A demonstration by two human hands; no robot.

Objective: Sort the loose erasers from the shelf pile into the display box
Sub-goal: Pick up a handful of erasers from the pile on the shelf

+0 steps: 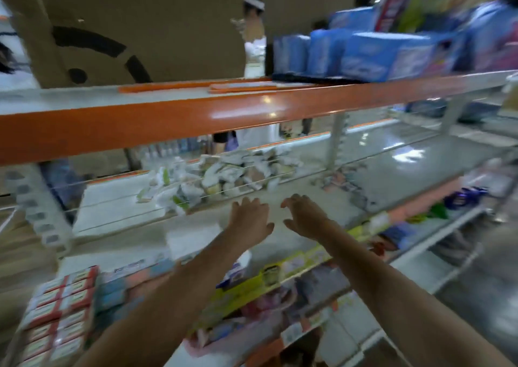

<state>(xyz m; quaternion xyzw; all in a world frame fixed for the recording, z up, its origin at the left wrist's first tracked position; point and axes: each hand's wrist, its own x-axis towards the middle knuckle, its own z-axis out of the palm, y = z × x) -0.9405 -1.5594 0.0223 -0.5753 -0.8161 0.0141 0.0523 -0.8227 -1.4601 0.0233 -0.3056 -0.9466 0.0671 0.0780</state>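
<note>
A pile of loose erasers in white and pale green wrappers lies at the back of the middle shelf, behind thin wire rails. My left hand and my right hand reach over the shelf side by side, just short of the pile. Both hands are empty, with fingers spread and loosely bent. A display box with rows of red-and-white packed erasers stands at the lower left, by my left forearm. The whole view is blurred by motion.
An orange shelf edge runs overhead above the pile. Blue packages and a brown carton sit on the upper shelf. Yellow price labels line the shelf front. Lower shelves hold mixed stationery.
</note>
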